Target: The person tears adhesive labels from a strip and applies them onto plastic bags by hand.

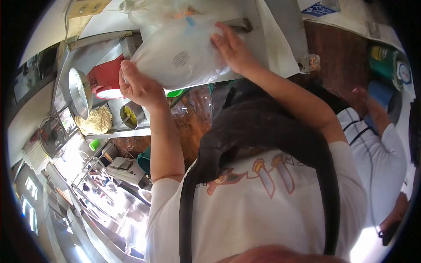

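Observation:
A large, clear plastic bag (184,52) with small printed text and a blue mark spreads between my two hands over a white surface. My left hand (139,87) is closed on the bag's left corner, thumb pointing up. At the bag's right end, my right hand (234,48) has its thumb and fingers round the plastic edge. What the bag holds is hard to make out. Behind it lies another clear bag (162,13) with something orange inside.
Left of the bag are a red container (106,79), a metal lid (79,90), a heap of noodles (97,120) and a metal pot (130,115) with yellow-green food. Another person (372,162) in white is close on the right. Green bin (383,65) at far right.

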A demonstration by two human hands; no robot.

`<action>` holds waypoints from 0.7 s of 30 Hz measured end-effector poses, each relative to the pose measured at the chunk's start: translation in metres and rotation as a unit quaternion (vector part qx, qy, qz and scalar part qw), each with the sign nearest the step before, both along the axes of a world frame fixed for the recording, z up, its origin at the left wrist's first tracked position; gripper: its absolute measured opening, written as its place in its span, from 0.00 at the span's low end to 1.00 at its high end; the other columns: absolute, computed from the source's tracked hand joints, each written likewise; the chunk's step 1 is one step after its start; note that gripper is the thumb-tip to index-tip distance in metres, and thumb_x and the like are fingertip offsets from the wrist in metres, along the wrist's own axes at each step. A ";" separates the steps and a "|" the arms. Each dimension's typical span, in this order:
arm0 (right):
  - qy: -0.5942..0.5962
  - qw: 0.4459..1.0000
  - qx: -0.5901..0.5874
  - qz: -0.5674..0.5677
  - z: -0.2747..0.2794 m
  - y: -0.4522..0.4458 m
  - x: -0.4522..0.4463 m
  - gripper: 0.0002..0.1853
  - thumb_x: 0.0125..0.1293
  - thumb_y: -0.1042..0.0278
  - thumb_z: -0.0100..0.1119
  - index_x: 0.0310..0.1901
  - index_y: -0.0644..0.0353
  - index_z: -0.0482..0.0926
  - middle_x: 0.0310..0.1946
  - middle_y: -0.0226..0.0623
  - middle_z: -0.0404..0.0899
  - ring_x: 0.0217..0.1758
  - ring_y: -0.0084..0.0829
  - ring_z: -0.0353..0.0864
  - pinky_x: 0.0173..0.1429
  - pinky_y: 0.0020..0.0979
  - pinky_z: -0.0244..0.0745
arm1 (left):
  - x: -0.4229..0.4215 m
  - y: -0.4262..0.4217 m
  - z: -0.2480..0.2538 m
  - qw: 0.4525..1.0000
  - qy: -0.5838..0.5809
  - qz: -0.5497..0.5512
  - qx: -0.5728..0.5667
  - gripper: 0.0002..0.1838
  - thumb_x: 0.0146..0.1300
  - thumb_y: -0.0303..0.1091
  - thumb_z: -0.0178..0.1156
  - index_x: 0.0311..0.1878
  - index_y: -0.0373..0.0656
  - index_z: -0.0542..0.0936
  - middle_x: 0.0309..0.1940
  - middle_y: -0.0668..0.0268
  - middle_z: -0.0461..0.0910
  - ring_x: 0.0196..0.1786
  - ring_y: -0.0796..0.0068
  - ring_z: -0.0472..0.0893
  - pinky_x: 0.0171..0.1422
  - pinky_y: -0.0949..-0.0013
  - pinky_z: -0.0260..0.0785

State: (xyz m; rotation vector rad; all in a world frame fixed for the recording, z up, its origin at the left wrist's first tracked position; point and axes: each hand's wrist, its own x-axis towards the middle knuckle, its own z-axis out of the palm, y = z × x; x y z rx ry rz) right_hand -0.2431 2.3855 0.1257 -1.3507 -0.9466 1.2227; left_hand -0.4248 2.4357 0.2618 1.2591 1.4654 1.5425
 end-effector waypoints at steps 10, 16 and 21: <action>0.020 1.000 0.008 -0.015 -0.012 -0.005 -0.004 0.30 0.77 0.45 0.53 0.71 0.55 0.65 0.67 0.54 0.70 0.71 0.52 0.70 0.72 0.42 0.67 | 0.002 -0.002 0.003 1.000 0.012 -0.002 -0.005 0.18 0.75 0.45 0.57 0.30 0.44 0.77 0.28 0.69 0.77 0.32 0.76 0.76 0.40 0.69 0.71; 0.010 1.000 0.007 -0.011 -0.005 -0.006 -0.002 0.31 0.76 0.43 0.53 0.70 0.56 0.65 0.67 0.54 0.70 0.70 0.52 0.70 0.72 0.42 0.66 | 0.002 -0.002 0.001 1.000 -0.004 0.003 -0.002 0.18 0.74 0.45 0.58 0.29 0.44 0.76 0.28 0.70 0.76 0.31 0.76 0.75 0.40 0.68 0.71; 0.010 1.000 0.018 -0.011 -0.006 -0.006 -0.002 0.31 0.76 0.43 0.53 0.70 0.56 0.65 0.66 0.53 0.71 0.70 0.51 0.70 0.72 0.42 0.66 | 0.005 -0.003 0.003 1.000 -0.012 0.011 -0.002 0.18 0.75 0.43 0.57 0.29 0.44 0.76 0.28 0.70 0.76 0.31 0.76 0.75 0.39 0.68 0.71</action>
